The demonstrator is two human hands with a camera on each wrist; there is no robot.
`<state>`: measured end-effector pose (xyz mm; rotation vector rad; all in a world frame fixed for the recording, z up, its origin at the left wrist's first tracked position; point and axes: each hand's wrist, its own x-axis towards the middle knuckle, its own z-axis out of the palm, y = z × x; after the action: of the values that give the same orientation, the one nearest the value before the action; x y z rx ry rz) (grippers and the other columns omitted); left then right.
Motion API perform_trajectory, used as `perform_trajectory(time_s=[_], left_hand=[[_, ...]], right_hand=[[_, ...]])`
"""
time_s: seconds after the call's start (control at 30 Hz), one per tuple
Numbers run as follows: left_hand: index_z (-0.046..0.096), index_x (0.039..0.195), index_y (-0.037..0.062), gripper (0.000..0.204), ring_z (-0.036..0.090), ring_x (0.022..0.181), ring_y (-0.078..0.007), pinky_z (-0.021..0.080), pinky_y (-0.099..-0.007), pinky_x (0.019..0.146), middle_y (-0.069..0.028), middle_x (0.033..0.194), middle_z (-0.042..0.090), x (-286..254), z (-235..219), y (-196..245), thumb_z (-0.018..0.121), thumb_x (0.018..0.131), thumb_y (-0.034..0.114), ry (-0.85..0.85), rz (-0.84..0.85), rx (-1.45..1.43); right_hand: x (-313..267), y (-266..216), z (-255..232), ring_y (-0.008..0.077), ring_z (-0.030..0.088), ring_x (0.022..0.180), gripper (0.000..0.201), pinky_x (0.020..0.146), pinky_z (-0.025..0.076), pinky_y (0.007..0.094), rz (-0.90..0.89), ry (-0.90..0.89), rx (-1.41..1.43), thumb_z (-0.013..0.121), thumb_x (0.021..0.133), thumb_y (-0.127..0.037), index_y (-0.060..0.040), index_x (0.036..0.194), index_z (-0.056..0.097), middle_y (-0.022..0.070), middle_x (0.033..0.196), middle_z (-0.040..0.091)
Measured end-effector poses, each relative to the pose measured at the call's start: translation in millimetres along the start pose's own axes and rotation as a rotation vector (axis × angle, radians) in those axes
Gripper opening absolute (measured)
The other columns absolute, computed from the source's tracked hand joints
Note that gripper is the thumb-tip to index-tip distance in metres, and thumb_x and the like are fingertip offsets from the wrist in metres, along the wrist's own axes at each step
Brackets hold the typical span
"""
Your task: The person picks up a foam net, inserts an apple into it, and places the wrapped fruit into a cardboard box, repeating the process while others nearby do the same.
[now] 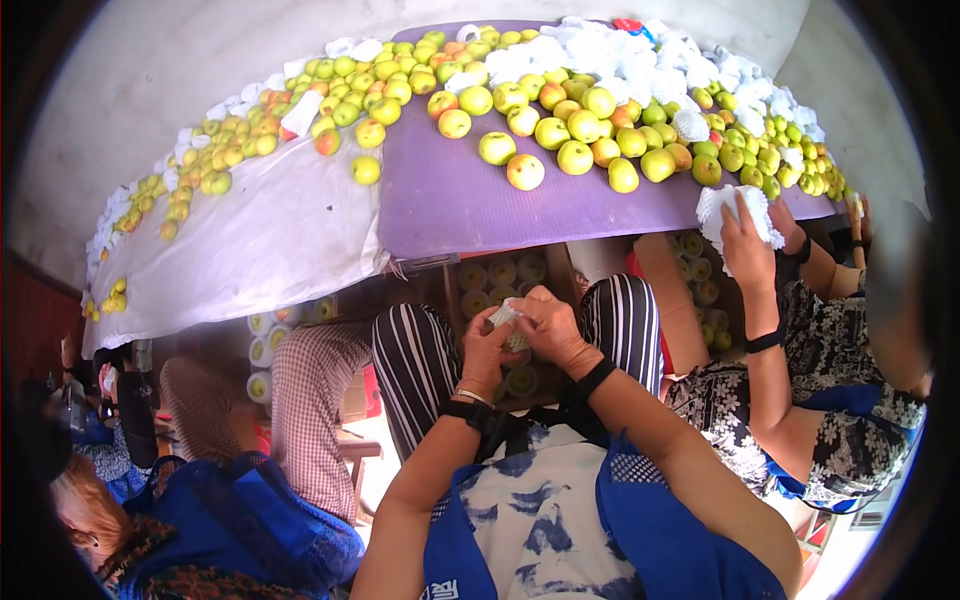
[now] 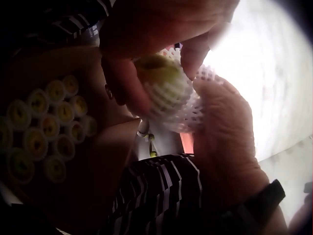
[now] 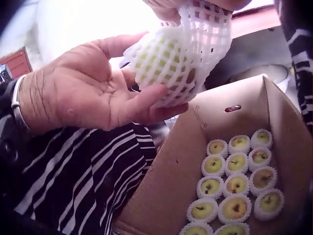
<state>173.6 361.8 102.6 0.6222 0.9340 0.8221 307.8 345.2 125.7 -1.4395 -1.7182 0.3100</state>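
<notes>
A yellow-green apple [image 2: 164,78] sits partly inside a white foam net sleeve [image 3: 205,34] between my two hands, above my lap. My left hand [image 1: 485,352] cradles it from the side, with thumb and fingers curled round the net; the right wrist view shows its palm [image 3: 73,93]. My right hand [image 1: 552,325] pinches the loose end of the net. In the left wrist view, the top of the apple is bare and the mesh wraps its lower part. Just below stands a cardboard box [image 3: 181,166] holding rows of netted apples [image 3: 237,183].
A table with a purple mat [image 1: 440,200] and white cloth [image 1: 270,220] stands ahead, with many loose apples [image 1: 575,157] and a heap of foam nets [image 1: 600,50]. At right another person's hand [image 1: 745,245] holds foam nets [image 1: 715,215]. Someone in blue [image 1: 250,520] sits at left.
</notes>
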Motion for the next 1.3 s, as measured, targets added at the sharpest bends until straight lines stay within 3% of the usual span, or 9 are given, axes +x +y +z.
perform_trajectory(time_s=[0.13,0.27,0.37,0.43,0.67,0.93,1.1,1.17,1.3], left_hand=[[0.044,0.111,0.0072,0.034,0.055,0.093,-0.0213,0.052,-0.035,0.069,-0.0089,0.106,0.051,9.4,-10.0,-10.7,0.055,0.079,0.009,0.071,-0.002,-0.173],[0.041,0.116,0.0074,0.041,0.052,0.1,-0.0227,0.051,-0.0387,0.071,-0.0091,0.108,0.051,10.1,-9.5,-8.8,0.054,0.077,0.011,-0.003,0.018,-0.421],[0.041,0.115,0.0077,0.039,0.05,0.103,-0.0248,0.046,-0.0409,0.083,-0.0097,0.111,0.05,9.6,-10.4,-5.0,0.051,0.078,0.01,-0.109,0.018,-0.495],[0.041,0.116,0.0062,0.039,0.049,0.104,-0.0261,0.039,-0.0405,0.092,-0.0107,0.112,0.05,8.0,-9.9,-2.2,0.052,0.078,0.01,-0.375,0.046,-0.694],[0.04,0.12,0.002,0.044,0.043,0.112,-0.029,0.03,-0.0413,0.099,-0.0139,0.119,0.047,10.4,-14.4,-7.8,0.052,0.083,0.024,-0.283,0.092,-0.571],[0.036,0.125,0.0063,0.048,0.041,0.116,-0.0294,0.032,-0.0457,0.097,-0.0113,0.124,0.044,-4.1,-4.5,5.7,0.051,0.084,0.027,-0.358,0.072,-0.719],[0.037,0.125,0.0082,0.046,0.041,0.116,-0.0286,0.032,-0.046,0.096,-0.0109,0.124,0.044,0.1,-8.2,3.4,0.051,0.082,0.022,-0.402,0.051,-0.681],[0.037,0.124,0.0083,0.046,0.041,0.115,-0.0284,0.033,-0.0458,0.096,-0.0109,0.124,0.044,3.1,-9.9,0.5,0.051,0.082,0.02,-0.385,0.04,-0.665],[0.038,0.123,0.007,0.046,0.042,0.114,-0.0268,0.034,-0.0442,0.096,-0.0107,0.122,0.045,2.1,-6.4,1.5,0.051,0.08,0.015,-0.332,0.04,-0.603]], right_hand=[[0.7,-10.8,2.7,0.0266,0.056,0.075,0.026,0.065,0.046,0.034,-0.254,0.007,-0.052,0.063,0.066,-0.002,-0.0075,0.092,0.061,0.0086,0.078,0.055],[-1.2,-16.3,-1.1,0.0258,0.054,0.078,0.027,0.07,0.043,0.0358,-0.218,-0.057,-0.115,0.061,0.066,-0.003,-0.0085,0.093,0.061,0.007,0.077,0.054],[1.1,-22.6,-3.7,0.024,0.053,0.075,0.028,0.071,0.042,0.035,-0.229,-0.053,-0.106,0.06,0.066,-0.002,-0.0088,0.094,0.061,0.006,0.077,0.051],[2.3,-25.0,-5.1,0.023,0.052,0.075,0.028,0.071,0.041,0.0344,-0.246,-0.065,-0.16,0.06,0.067,-0.003,-0.0095,0.094,0.061,0.0051,0.076,0.049],[-4.4,-32.6,-9.6,0.0271,0.052,0.08,0.025,0.075,0.04,0.0382,-0.349,-0.091,-0.094,0.064,0.065,-0.011,-0.0062,0.089,0.061,0.0079,0.079,0.053],[-10.5,-19.2,-6.4,0.0231,0.055,0.071,0.009,0.066,0.045,0.0298,0.092,0.208,0.356,0.062,0.068,-0.002,-0.003,0.073,0.055,0.0094,0.075,0.053],[-9.7,-17.2,-8.0,0.0259,0.055,0.073,0.02,0.069,0.045,0.0317,0.346,0.186,0.275,0.061,0.068,-0.002,-0.0035,0.086,0.052,0.0114,0.08,0.052],[-2.9,-18.8,-11.2,0.0304,0.055,0.078,0.029,0.072,0.045,0.0354,-0.036,0.236,-0.024,0.059,0.067,-0.002,-0.0026,0.095,0.051,0.0136,0.085,0.053],[-4.1,-13.3,-7.4,0.0345,0.053,0.083,0.029,0.075,0.045,0.0388,-0.033,0.17,-0.048,0.055,0.067,-0.002,-0.0017,0.096,0.053,0.0154,0.087,0.055]])
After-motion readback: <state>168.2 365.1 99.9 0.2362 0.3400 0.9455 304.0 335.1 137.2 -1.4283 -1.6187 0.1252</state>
